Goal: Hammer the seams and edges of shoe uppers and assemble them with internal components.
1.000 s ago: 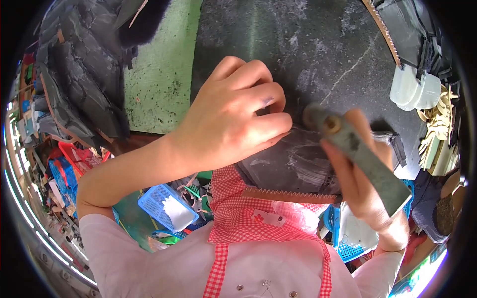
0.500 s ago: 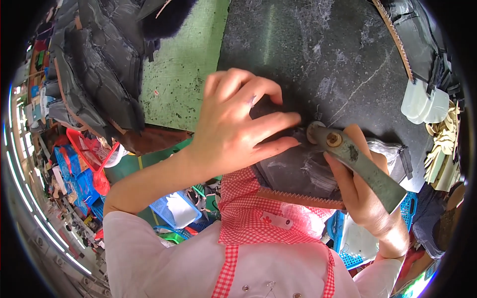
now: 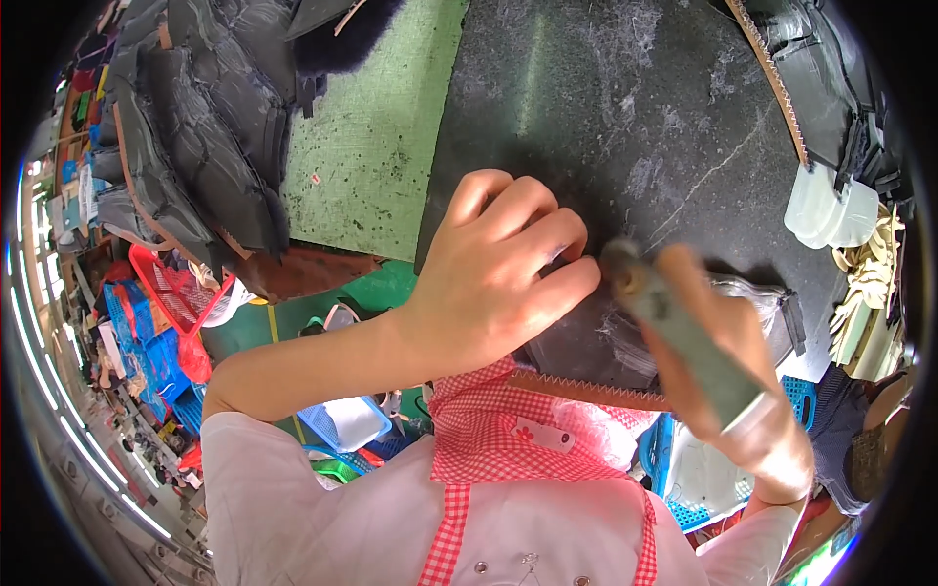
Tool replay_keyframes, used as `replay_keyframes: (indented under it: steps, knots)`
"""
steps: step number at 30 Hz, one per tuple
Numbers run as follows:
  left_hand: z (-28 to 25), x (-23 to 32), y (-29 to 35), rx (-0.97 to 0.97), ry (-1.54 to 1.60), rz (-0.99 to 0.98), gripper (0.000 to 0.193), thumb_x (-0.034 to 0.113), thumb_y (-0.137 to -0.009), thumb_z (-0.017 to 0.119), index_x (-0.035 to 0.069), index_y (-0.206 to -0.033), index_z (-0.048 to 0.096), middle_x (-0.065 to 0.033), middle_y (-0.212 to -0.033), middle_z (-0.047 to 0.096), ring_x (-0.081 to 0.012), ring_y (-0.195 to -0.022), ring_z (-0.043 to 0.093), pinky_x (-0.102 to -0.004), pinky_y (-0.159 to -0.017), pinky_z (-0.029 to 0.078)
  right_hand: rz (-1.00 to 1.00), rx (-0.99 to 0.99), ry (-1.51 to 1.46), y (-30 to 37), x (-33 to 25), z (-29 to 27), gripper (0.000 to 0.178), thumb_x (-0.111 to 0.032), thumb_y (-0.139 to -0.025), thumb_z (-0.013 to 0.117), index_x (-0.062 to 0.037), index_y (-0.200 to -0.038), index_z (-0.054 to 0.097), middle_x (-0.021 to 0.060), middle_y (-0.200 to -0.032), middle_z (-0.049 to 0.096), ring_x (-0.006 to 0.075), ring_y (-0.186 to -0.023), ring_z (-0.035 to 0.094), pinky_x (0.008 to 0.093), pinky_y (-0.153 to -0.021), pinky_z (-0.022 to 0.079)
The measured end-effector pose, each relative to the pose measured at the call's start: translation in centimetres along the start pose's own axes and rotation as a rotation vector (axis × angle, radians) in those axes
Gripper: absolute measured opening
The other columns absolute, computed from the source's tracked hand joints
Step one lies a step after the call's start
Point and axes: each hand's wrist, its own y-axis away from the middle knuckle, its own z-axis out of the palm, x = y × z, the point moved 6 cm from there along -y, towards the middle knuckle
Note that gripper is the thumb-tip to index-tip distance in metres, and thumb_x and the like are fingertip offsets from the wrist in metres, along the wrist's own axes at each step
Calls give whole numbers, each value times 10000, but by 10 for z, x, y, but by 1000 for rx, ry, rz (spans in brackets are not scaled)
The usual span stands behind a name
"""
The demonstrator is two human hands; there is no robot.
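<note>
My right hand [image 3: 718, 342] grips a metal hammer [image 3: 689, 337], blurred by motion, with its round face at the upper left near my left fingers. My left hand [image 3: 508, 264] is closed, knuckles up and fingers curled down at the far edge of a black leather piece [image 3: 586, 347]. Its fingertips are hidden under the hand. The piece lies on the dark work slab [image 3: 586, 117] close to my body, and a brown strip with a zigzag edge [image 3: 586, 391] runs along its near side.
Stacked black leather pieces [image 3: 195, 127] lie at the left beside a green board [image 3: 366, 146]. More black pieces [image 3: 821, 88] and a translucent plastic container [image 3: 831, 205] are at the right. Below the slab stand a red basket [image 3: 176, 283] and blue baskets [image 3: 342, 420].
My left fingers have curled in from a spread pose, and the hand has shifted slightly right. The hammer in my right hand has swung to a steeper angle, its tail nearer my body.
</note>
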Motion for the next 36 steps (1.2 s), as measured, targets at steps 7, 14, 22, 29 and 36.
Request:
replay_keyframes:
  steps: [7, 14, 22, 29, 36]
  knots:
    - [1, -9, -3, -41, 127, -15, 177, 202, -706, 833, 166, -818, 701, 21, -905, 628, -237, -935, 565, -422, -840, 406, -23, 62, -108, 8, -1, -1, 176, -42, -959, 632, -17, -1128, 590, 203, -836, 607, 453, -693, 614, 432, -596, 476]
    - [34, 46, -16, -234, 307, 215, 519, 196, -803, 774, 151, -1302, 639, -117, -1138, 542, -272, -931, 596, -427, -801, 516, 92, 367, -218, 10, 44, -68, 161, -64, -969, 641, -3, -1118, 650, 40, -740, 566, 196, -651, 566, 317, -573, 412]
    - [-147, -118, -68, 298, 525, -347, 449, 79, -818, 764, 44, -1256, 667, -61, -1265, 683, -201, -1190, 608, -376, -1044, 468, 449, 898, -184, 64, 129, -183, 260, -259, -935, 708, -27, -1049, 732, -57, -677, 529, 35, -574, 434, 240, -501, 319]
    - [-143, -202, -33, -17, -338, -490, 615, 87, -739, 833, 199, -1314, 643, -112, -1260, 593, -326, -1233, 550, -425, -1069, 420, 276, 952, 41, 32, 163, -209, 235, -155, -899, 726, -33, -1080, 639, 6, -721, 550, 90, -650, 500, 276, -616, 439]
    - [-44, -48, -203, 120, 39, 83, 582, -35, -753, 596, 158, -1301, 624, -117, -1411, 549, -343, -1355, 496, -447, -1123, 421, 155, 707, 27, -4, 177, -192, 361, -101, -815, 802, -7, -1084, 581, 68, -862, 637, 150, -756, 610, 299, -707, 505]
